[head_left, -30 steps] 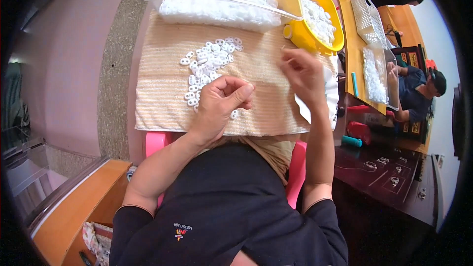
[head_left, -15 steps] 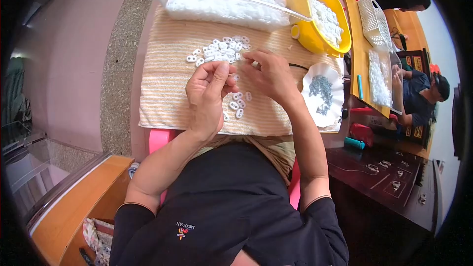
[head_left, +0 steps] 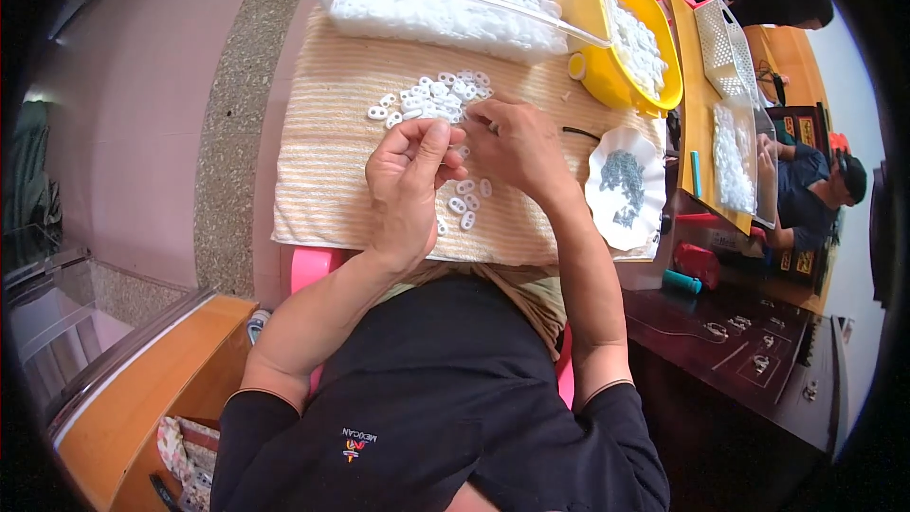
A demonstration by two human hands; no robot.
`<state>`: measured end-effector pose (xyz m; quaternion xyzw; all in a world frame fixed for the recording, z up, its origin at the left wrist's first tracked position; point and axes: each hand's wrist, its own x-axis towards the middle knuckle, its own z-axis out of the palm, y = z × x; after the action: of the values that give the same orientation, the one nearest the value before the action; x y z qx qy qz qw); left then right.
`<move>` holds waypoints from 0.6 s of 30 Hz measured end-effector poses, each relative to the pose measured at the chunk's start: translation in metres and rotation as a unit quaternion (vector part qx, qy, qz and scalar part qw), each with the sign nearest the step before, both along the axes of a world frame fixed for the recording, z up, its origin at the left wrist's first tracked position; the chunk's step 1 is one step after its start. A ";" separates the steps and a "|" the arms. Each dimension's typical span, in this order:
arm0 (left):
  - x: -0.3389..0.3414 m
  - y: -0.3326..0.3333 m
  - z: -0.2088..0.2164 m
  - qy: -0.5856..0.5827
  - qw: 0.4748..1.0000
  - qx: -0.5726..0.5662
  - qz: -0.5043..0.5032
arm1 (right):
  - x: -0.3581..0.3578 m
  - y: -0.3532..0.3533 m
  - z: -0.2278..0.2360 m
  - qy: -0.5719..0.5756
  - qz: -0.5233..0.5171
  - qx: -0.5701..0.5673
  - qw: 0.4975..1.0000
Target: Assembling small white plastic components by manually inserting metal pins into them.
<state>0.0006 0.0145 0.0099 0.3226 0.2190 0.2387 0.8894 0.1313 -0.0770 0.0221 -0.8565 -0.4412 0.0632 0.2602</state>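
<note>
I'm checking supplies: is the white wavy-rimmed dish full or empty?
Neither: the white dish is partly filled. Small dark pieces lie across its middle, with bare white around them.

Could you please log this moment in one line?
left hand: pinched closed | right hand: near white pieces | dish: dark bits inside

The right hand (head_left: 521,142) has come from the right part of the towel (head_left: 327,161) to the pile of white pieces (head_left: 431,98), near the left hand (head_left: 406,175). The white dish (head_left: 647,204) now appears uncovered.

Loose pcs (head_left: 436,97) L of dish (head_left: 648,185)
</note>
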 end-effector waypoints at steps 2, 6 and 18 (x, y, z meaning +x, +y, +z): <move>0.000 0.000 0.000 0.001 1.000 0.003 0.001 | 0.006 -0.004 -0.002 -0.009 0.007 0.007 1.000; 0.000 -0.001 0.001 -0.001 1.000 -0.004 0.009 | 0.013 -0.009 0.003 0.002 0.056 -0.014 0.998; 0.001 -0.001 -0.001 0.001 1.000 -0.015 -0.007 | 0.016 0.011 -0.002 -0.078 -0.005 -0.006 0.997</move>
<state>0.0018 0.0135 0.0086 0.3115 0.2213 0.2286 0.8954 0.1475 -0.0656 0.0198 -0.8625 -0.4558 -0.0027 0.2198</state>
